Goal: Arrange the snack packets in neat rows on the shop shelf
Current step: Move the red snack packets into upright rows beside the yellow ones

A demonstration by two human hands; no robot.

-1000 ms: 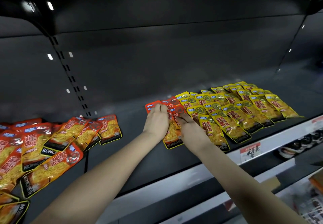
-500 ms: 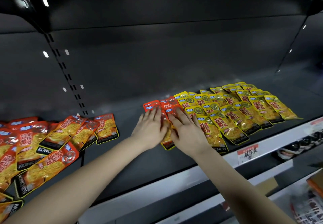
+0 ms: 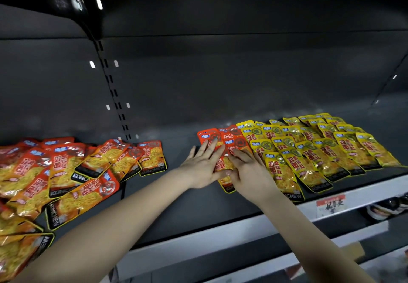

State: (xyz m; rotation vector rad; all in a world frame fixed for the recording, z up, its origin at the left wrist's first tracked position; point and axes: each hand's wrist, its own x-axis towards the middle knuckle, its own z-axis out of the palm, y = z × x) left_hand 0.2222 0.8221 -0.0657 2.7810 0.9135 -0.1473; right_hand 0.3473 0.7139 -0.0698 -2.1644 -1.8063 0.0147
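A short overlapping row of red snack packets (image 3: 223, 138) lies mid-shelf, flush against neat rows of yellow packets (image 3: 320, 148) to its right. My left hand (image 3: 202, 166) lies flat with straight fingers on the row's left side. My right hand (image 3: 248, 171) presses flat on its right side, touching the first yellow row. The two thumbs meet over the front packet. A loose heap of red packets (image 3: 66, 170) sprawls on the left part of the dark shelf (image 3: 176, 205).
The shelf's pale front rail (image 3: 220, 236) carries a red-and-white price tag (image 3: 331, 205). A slotted upright (image 3: 114, 97) runs up the back wall. More goods show on the lower shelf at the right (image 3: 388, 207).
Both hands went from gripping the red packets with curled fingers to lying flat on them and slid toward the shelf's front. The camera view shifted slightly left.
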